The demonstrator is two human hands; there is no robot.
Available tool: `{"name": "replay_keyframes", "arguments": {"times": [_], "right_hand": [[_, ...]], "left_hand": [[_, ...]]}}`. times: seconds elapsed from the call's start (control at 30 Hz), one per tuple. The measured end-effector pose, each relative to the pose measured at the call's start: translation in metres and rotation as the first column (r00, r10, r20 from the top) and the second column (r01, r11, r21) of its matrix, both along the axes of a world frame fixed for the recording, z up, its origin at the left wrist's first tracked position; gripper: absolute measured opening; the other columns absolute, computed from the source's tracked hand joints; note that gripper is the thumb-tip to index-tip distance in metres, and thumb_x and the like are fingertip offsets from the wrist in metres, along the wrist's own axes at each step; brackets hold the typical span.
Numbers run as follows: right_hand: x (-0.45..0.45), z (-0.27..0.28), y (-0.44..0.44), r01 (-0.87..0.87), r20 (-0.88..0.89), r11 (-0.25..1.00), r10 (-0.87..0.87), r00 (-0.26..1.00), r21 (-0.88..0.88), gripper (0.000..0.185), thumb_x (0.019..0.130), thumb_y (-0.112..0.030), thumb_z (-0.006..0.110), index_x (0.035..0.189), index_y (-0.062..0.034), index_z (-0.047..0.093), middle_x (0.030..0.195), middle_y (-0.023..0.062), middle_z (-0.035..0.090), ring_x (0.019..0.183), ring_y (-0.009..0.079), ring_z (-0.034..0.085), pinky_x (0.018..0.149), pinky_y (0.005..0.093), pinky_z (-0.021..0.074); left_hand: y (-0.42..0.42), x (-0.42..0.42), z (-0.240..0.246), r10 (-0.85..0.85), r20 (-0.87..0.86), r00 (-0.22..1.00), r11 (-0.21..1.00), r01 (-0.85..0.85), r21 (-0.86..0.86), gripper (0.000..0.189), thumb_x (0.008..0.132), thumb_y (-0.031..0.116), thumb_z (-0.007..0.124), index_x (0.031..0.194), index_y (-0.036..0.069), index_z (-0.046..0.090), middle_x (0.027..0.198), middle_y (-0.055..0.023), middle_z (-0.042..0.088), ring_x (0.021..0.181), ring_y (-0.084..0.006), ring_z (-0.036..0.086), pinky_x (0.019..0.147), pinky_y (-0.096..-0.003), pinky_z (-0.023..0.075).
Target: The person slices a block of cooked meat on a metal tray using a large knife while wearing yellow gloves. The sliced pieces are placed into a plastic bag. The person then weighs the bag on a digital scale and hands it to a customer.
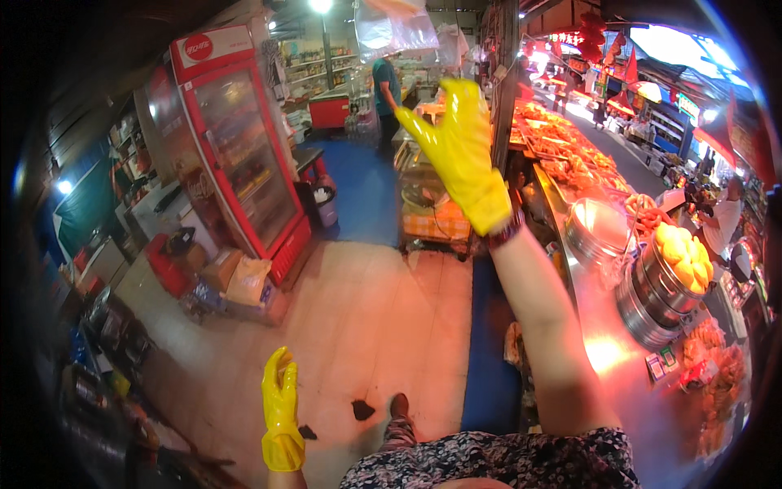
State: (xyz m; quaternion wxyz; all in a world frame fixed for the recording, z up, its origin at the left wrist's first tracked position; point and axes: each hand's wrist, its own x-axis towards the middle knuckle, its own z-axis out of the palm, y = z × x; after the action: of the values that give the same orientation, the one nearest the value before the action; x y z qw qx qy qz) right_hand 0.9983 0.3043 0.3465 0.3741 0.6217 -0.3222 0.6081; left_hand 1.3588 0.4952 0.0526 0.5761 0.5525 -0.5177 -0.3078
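Note:
My right hand (458, 147), in a glossy yellow rubber glove, is raised in front of me with the thumb spread away from the fingers. Nothing is in its grasp. Just above it in the picture hang clear plastic bags (397, 30), and a wooden post (506, 79) stands to its right; I cannot tell how close they are. At the lower left, my left hand (282, 403) wears a matching glove. Its fingers are slightly bent and apart, holding nothing, over the tiled floor (366, 318).
A metal counter (611, 379) runs along my right, bearing steel pots (650, 293), yellow rounded food (681, 257) and trays of reddish food (568, 147). At left stand a red-framed drinks fridge (238, 140) and cardboard boxes (223, 269). Ahead are a cart (434, 223) and a person (386, 91).

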Motion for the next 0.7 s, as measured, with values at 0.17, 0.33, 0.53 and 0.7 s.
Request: {"name": "replay_keyframes", "arguments": {"times": [0.17, 0.33, 0.53, 0.7], "right_hand": [[0.023, 0.110, -0.118, 0.281, -0.103, 0.951, -0.295, 0.950, -0.130, 0.045, 0.077, -0.040, 0.082, 0.087, -0.0018, 0.061, 0.088, 0.0189, 0.065, 0.085, 0.0390, 0.063, 0.072, 0.0491, 0.0496], [0.000, 0.124, -0.166, 0.150, -0.091, 0.976, -0.165, 0.982, -0.157, 0.018, 0.086, -0.023, 0.073, 0.082, -0.0060, 0.068, 0.075, 0.0195, 0.063, 0.068, 0.0350, 0.062, 0.067, 0.0448, 0.0501], [-0.029, 0.126, -0.148, -0.723, 0.432, 0.632, 0.590, 0.682, 0.278, 0.021, 0.097, -0.022, 0.069, 0.085, -0.0039, 0.067, 0.074, -0.0028, 0.062, 0.065, 0.0080, 0.054, 0.063, 0.0247, 0.0430], [-0.037, 0.117, -0.129, -0.685, 0.371, 0.555, 0.580, 0.725, 0.472, 0.013, 0.096, -0.016, 0.069, 0.089, -0.0050, 0.067, 0.075, -0.0014, 0.062, 0.071, 0.0102, 0.057, 0.068, 0.0273, 0.0469]], "left_hand": [[-0.148, -0.023, 0.018, -0.085, -0.060, 0.995, 0.986, 0.075, -0.150, 0.037, 0.098, 0.007, 0.064, 0.135, 0.003, 0.059, 0.124, -0.0111, 0.065, 0.116, -0.0203, 0.061, 0.101, -0.0308, 0.0487], [-0.281, -0.063, 0.107, -0.254, 0.124, 0.959, 0.869, 0.283, -0.405, 0.040, 0.098, 0.014, 0.067, 0.137, 0.005, 0.059, 0.132, -0.0109, 0.064, 0.121, -0.0217, 0.060, 0.104, -0.0342, 0.0462], [-0.366, -0.146, 0.267, -0.568, -0.140, 0.811, 0.670, 0.357, -0.650, 0.052, 0.096, 0.021, 0.071, 0.142, 0.003, 0.054, 0.135, -0.0124, 0.060, 0.125, -0.0218, 0.057, 0.106, -0.0352, 0.0442], [-0.384, -0.206, 0.361, -0.701, -0.201, 0.685, 0.603, 0.417, -0.680, 0.069, 0.090, 0.025, 0.076, 0.148, 0.002, 0.046, 0.133, -0.0149, 0.059, 0.114, -0.0231, 0.062, 0.099, -0.0347, 0.0485]]}}
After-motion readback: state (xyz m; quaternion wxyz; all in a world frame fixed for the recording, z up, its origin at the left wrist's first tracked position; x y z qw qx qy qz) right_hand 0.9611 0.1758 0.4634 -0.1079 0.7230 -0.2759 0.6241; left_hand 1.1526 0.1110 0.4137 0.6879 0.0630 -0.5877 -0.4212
